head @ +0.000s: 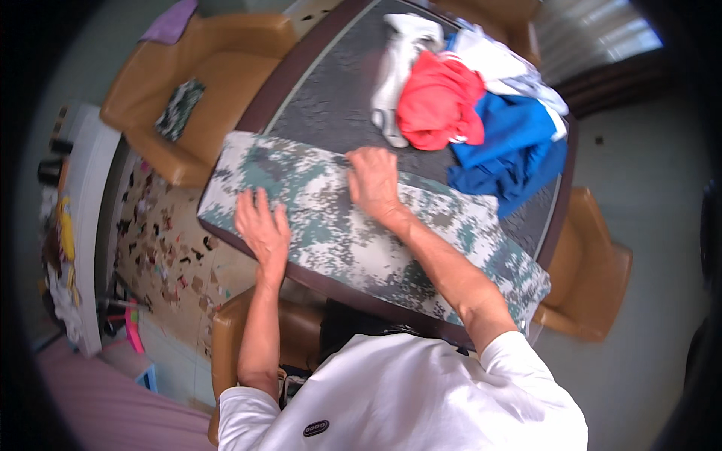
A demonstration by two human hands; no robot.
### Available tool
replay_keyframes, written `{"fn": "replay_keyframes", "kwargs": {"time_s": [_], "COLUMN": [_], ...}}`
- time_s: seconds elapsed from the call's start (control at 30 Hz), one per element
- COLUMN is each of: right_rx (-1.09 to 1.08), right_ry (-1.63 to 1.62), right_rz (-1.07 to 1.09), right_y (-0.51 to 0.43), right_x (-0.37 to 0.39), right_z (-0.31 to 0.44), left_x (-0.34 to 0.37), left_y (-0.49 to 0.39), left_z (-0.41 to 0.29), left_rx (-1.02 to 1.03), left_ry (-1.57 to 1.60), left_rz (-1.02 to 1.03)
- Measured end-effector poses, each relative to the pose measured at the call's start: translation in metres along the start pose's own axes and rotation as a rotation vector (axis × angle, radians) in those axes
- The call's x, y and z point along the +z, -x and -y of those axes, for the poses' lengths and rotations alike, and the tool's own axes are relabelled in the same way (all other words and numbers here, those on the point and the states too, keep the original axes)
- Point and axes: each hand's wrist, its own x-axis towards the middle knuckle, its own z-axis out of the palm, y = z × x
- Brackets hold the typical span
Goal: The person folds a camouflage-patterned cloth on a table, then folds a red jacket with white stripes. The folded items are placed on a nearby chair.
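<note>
A green, grey and white digital-camouflage garment [321, 225] lies stretched out in a long, flat strip along the near side of the table [324, 96]. My left hand [262, 225] rests palm down near its left end, fingers spread. Towards the middle of the strip, my right hand [375, 180] touches the cloth by its far edge. The fingers there are bent, and their tips are hard to make out, so a grip on the cloth cannot be confirmed. The garment's right end is uneven and reaches the table's right edge.
Beyond the garment lie crumpled red clothing [440, 101], blue clothing [507, 146], and white clothing [491, 56]. A tan armchair [220, 79] at the left holds a small camouflage piece [180, 110]. Another tan chair [592, 276] stands right. Scraps litter the floor [169, 248].
</note>
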Motion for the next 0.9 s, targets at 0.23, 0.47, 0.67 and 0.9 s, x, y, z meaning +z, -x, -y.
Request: {"fn": "replay_keyframes", "kwargs": {"time_s": [0.23,0.47,0.67,0.9], "right_rx": [0.127,0.261,0.543,0.779], "right_ry": [0.153,0.175,0.301,0.338], "right_rz": [0.033,-0.014,0.008,-0.28], "right_y": [0.112,0.208,0.305,0.384], "right_x": [-0.047,-0.136,-0.248,-0.303], "right_z": [-0.041,-0.086,-0.124,-0.159], "left_x": [0.042,0.032,0.038,0.032], "left_y": [0.059,0.108,0.156,0.206], "left_z": [-0.102,-0.14,-0.266,-0.388], "left_rx": [0.156,0.333,0.5,0.886], "left_ry": [0.023,-0.011,0.174,0.418], "left_rz": [0.23,0.343,0.458,0.777]}}
